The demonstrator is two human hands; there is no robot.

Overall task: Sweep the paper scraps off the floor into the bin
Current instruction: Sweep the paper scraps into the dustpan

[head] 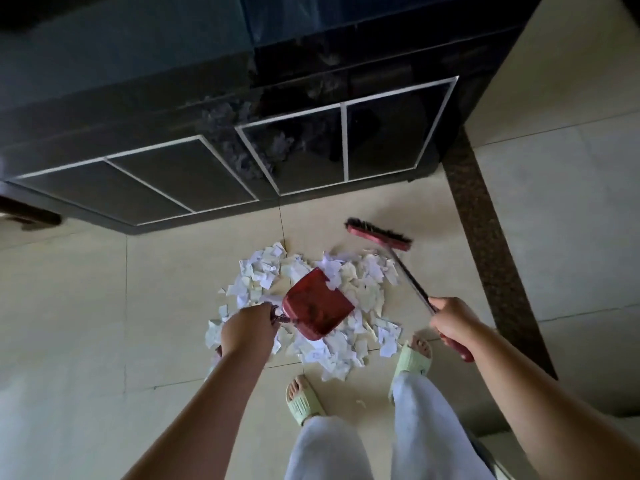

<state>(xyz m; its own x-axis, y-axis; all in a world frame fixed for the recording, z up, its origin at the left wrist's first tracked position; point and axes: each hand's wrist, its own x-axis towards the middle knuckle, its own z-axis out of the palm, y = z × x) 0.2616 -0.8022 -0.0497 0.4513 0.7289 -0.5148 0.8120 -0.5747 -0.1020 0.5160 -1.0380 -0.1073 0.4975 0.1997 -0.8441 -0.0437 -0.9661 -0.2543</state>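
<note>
1. Nearest the camera: two legs in pale trousers [346, 448], feet in light green slippers [304, 400], standing on a cream tiled floor [86, 341] at the near edge of the litter.
2. Left hand [247, 329]: fingers curled tight round the dark handle of a red dustpan [317, 304]. Bare forearm runs in from the lower left.
3. Red dustpan: sits over the middle of the heap, open mouth turned away from the person toward the far side of the pile. Whether its lip touches the floor cannot be told.
4. Right hand [450, 323]: fist closed round the broom handle [412, 282], red grip end protruding below the fist beside the right slipper.
5. Paper scraps [346, 344]: white and off-white torn pieces, heaped together on the floor around and under the dustpan, between the two hands, reaching almost to the toes. One stray fleck lies between the feet.
6. Broom head [379, 233]: red block with dark bristles, just beyond the far right edge of the heap, shaft slanting back to the right hand.
7. Farthest: dark glossy cabinet [207, 174] with silver-trimmed panels; dark speckled floor strip [485, 244] to its right.
</note>
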